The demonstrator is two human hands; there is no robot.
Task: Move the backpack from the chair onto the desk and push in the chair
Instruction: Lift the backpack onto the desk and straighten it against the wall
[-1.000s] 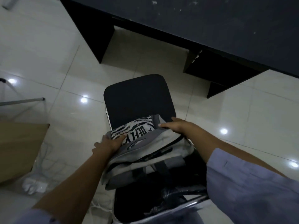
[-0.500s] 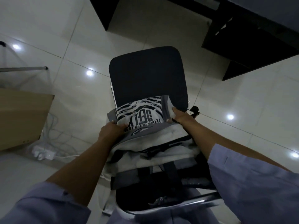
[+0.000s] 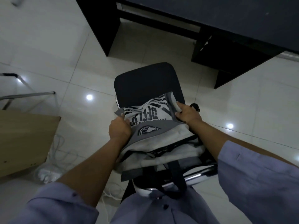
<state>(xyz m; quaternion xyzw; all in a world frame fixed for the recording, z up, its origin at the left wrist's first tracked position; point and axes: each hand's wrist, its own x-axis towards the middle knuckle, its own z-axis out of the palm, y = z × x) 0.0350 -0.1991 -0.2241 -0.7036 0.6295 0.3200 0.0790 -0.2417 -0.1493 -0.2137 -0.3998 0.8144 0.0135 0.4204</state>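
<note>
Floor (image 3: 242,102): pale glossy tiles with dark grout lines, mirroring round ceiling lights. Counter (image 3: 226,18): dark, flat top with a straight near edge, raised on black panel legs, an open knee gap beneath; bare floor lay between it and the chair. Chair (image 3: 145,81): black padded seat with rounded corners, chrome tube frame at the near side, standing clear of the counter. Backpack (image 3: 155,141): soft grey and off-white fabric with black straps and a black-and-white printed panel, lying on the near part of the seat. Left hand (image 3: 119,129): grip closed on the backpack's left edge. Right hand (image 3: 187,114): grip closed on its right edge. Cardboard box (image 3: 24,139): brown, flat-sided, at left, white cables (image 3: 53,167) trailing beside it.
</note>
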